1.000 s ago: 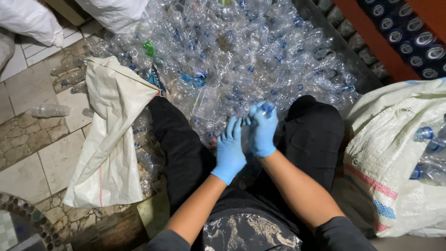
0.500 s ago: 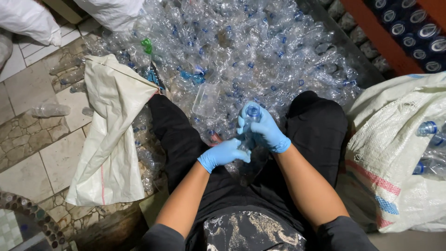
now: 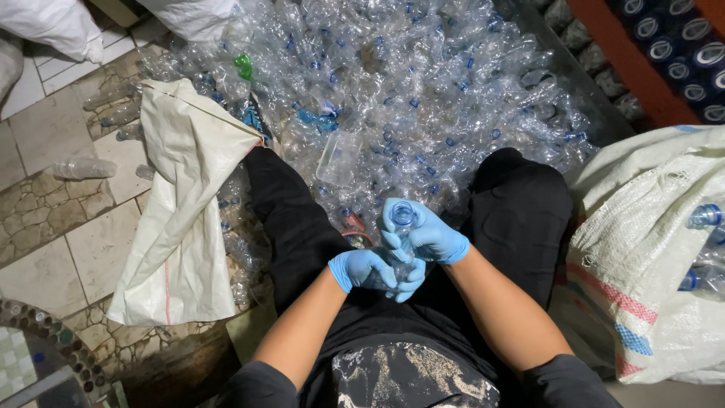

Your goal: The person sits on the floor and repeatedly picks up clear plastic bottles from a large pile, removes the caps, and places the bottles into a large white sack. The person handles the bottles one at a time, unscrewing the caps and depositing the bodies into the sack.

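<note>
Both my hands wear blue gloves and hold one clear plastic bottle (image 3: 402,219) over my lap. My right hand (image 3: 427,236) wraps the bottle's upper part, just under its open neck. My left hand (image 3: 370,270) grips the lower part, which the fingers mostly hide. My legs in black trousers spread to either side. A big heap of crushed clear bottles (image 3: 423,98), many with blue caps, lies right in front of my hands.
An open white woven sack (image 3: 181,211) lies on the tiled floor at my left. A second white sack (image 3: 649,257) holding bottles stands at my right. A loose bottle (image 3: 83,168) lies on the tiles. Dark crates of bottles (image 3: 680,53) sit at the top right.
My hands have come down toward my lap with the bottle. The left hand slid from beside the right hand to below it, onto the bottle's lower part.
</note>
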